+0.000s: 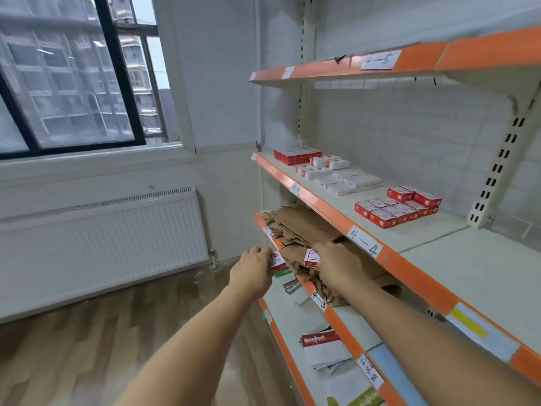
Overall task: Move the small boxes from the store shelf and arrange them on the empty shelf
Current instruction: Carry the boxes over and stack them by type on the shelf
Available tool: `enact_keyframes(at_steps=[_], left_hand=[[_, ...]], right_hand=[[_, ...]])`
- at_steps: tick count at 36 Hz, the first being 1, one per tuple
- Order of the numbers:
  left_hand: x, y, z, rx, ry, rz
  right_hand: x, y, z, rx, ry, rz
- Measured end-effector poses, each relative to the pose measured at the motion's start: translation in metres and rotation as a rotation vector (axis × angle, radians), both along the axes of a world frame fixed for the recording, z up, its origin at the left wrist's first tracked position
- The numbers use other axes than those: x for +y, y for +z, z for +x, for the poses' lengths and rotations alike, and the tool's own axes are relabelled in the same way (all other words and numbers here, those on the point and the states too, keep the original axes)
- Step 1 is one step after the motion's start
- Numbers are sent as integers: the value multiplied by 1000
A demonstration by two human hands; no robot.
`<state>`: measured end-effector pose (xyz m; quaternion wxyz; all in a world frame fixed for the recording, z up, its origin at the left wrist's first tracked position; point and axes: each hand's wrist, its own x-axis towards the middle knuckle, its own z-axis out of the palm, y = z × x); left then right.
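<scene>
My left hand (254, 266) grips a small red-and-white box (276, 260) in front of the orange edge of the shelf marked 4-3 (319, 300). My right hand (336, 265) holds another small red-and-white box (311, 257) just above the brown paper bags (301, 227) on that shelf. One level up, the shelf marked 4-4 (366, 240) carries several groups of small boxes: red ones at the far left (295, 155), white ones in the middle (348, 180), and a red cluster at the right (395, 209).
The top shelf marked 4-5 (380, 61) hangs overhead. A lower shelf holds a red-and-white packet (320, 344) and green items. A white radiator (102, 244) sits under the window at left, above a wooden floor (87, 347).
</scene>
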<state>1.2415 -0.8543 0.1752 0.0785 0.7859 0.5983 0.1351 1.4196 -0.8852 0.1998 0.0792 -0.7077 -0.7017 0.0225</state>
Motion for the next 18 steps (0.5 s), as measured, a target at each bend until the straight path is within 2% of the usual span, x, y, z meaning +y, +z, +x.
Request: enact_keyframes(at_steps=[13,18], left_hand=[[117,-2,-31,-1,70,-27],[178,2,-51,-3,39,-15]], right_hand=[[134,2,-28,8,80,4],[193,2,-48,47,39,28]])
